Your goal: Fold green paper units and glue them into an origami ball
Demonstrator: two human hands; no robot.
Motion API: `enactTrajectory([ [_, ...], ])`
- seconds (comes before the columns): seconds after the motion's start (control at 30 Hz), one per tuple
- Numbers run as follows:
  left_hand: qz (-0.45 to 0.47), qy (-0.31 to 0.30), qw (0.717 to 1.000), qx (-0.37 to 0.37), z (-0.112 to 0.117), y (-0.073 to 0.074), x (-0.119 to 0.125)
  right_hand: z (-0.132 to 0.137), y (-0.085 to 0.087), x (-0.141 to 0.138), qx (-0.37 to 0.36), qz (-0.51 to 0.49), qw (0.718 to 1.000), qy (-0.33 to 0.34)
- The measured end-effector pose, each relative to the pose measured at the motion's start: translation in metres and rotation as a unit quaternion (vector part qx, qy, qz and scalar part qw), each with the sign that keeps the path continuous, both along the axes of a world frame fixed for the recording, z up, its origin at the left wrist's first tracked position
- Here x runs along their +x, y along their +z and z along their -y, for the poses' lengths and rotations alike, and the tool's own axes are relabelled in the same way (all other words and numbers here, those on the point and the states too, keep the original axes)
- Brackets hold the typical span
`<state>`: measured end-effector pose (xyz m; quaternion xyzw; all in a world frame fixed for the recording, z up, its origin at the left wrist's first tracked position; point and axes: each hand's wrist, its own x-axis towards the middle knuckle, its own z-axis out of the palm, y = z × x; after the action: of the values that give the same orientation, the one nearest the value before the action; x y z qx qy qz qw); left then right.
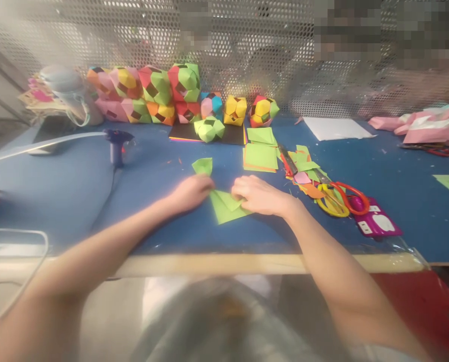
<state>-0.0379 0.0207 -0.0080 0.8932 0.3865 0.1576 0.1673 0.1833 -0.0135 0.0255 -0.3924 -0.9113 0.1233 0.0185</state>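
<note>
A green sheet of paper [224, 213] with a folded flap lies on the blue tabletop in front of me. My left hand [194, 193] is closed at its upper left corner, fingertips down on the paper. On the other side my right hand [260, 195] is closed too, its fingers pinching the right part of the fold. Just behind my left hand lies a small folded green piece [203, 166]. Stacked green paper squares [260, 157] sit beyond my right hand. A green folded paper ball [209, 129] rests farther back on dark sheets [179, 131].
Several colourful paper balls [154, 84] are stacked along the perforated metal screen [239, 55]. A glue gun [116, 143] with a cord stands left. Right are paper scraps [307, 168], yellow-handled scissors [333, 203], red-handled scissors [354, 198] and a purple power adapter [378, 222].
</note>
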Motion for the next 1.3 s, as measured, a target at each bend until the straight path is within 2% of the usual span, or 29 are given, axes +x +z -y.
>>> enactTrajectory([
  [0.17,0.015,-0.003,1.000,-0.011,0.001,0.003,0.000,0.006,0.001,-0.005,0.022,-0.005,0.999,-0.029],
  [0.3,0.027,0.016,0.999,-0.028,0.002,0.003,0.001,0.002,-0.001,-0.002,0.066,-0.097,0.988,-0.103],
  [0.43,0.041,0.047,0.998,-0.029,0.004,0.000,0.002,-0.007,-0.009,0.002,0.117,-0.192,0.966,-0.126],
  [0.53,0.049,0.068,0.996,-0.028,0.004,-0.003,0.003,-0.012,-0.015,0.004,0.097,-0.221,0.960,-0.144],
  [0.73,0.062,0.096,0.993,-0.008,0.005,-0.006,0.004,-0.017,-0.024,0.001,0.001,-0.231,0.950,-0.210],
  [0.8,0.061,0.101,0.993,-0.002,0.005,-0.006,0.005,-0.019,-0.028,0.000,0.015,-0.223,0.955,-0.195],
  [0.97,0.027,0.101,0.994,0.021,0.004,-0.007,0.005,-0.024,-0.038,0.002,0.107,-0.207,0.967,-0.102],
  [1.07,0.003,0.103,0.994,0.028,0.003,-0.006,0.005,-0.025,-0.041,0.004,0.135,-0.177,0.972,-0.078],
  [1.17,-0.010,0.106,0.994,0.028,0.003,-0.005,0.005,-0.025,-0.038,0.007,0.148,-0.127,0.979,-0.062],
  [1.3,-0.012,0.109,0.994,0.026,0.004,-0.005,0.005,-0.020,-0.028,0.009,0.126,-0.059,0.989,-0.045],
])
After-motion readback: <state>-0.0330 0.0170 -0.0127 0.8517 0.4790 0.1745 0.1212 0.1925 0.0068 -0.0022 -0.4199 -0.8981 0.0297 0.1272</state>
